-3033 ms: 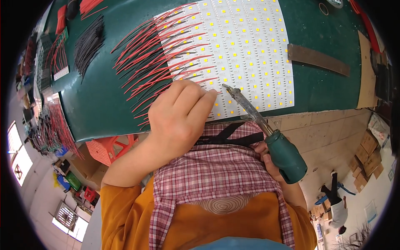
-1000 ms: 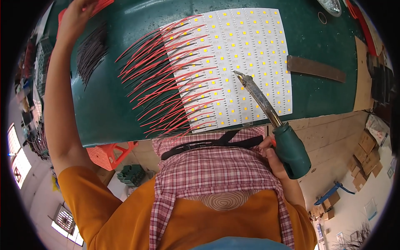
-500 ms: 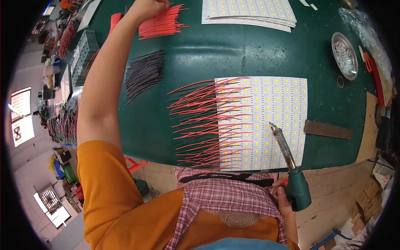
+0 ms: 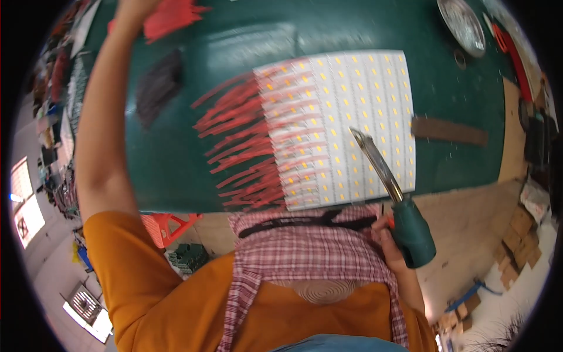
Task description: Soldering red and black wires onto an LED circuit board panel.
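My right hand (image 4: 388, 242) is closed round the green handle of a soldering iron (image 4: 413, 232). Its metal shaft slants up to the left, with the tip over a white LED board (image 4: 366, 111) dotted with yellow squares. Thin red and black wires (image 4: 237, 138) fan out from the board's left side, blurred by motion. At the upper left, my left hand (image 4: 139, 7) reaches to a pile of red wires (image 4: 174, 20); its fingers are smeared and partly cut off by the picture edge. A bundle of black wires (image 4: 158, 88) lies nearer, beside my left forearm.
A brown strip (image 4: 450, 131) lies against the board's right edge. At the far right stand a metal dish (image 4: 463, 26) of small bits and a small ring (image 4: 460, 57). A red stool (image 4: 167, 227) shows below the green table (image 4: 170, 176). Cardboard boxes (image 4: 516, 240) are at lower right.
The whole view has shifted, so the table's things sit higher and further left, and the stack of boards at the back has left the picture. My right hand still holds the soldering iron.
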A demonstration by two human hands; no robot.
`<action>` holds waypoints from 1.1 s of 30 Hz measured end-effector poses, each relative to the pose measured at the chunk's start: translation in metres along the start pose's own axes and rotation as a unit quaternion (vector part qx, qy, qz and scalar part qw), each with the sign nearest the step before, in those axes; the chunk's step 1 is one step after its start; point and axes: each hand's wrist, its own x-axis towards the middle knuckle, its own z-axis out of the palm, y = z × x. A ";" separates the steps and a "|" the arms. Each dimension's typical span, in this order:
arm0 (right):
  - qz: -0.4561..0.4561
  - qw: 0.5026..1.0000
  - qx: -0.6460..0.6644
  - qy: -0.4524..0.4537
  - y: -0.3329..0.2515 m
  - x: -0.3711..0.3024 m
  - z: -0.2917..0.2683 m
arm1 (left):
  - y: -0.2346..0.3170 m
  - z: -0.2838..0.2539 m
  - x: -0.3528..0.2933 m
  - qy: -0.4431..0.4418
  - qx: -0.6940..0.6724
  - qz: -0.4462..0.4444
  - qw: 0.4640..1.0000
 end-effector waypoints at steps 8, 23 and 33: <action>0.002 0.994 0.106 -0.027 -0.007 0.006 -0.002 | 0.204 -0.039 -0.178 -0.299 -0.275 -0.046 0.912; -0.060 0.952 -0.279 -0.110 -0.006 -0.010 -0.022 | 0.255 0.001 -0.262 -0.189 -0.300 -0.120 0.927; -0.100 0.938 -0.305 -0.132 -0.008 -0.009 -0.020 | 0.258 0.009 -0.262 -0.144 -0.268 -0.103 0.947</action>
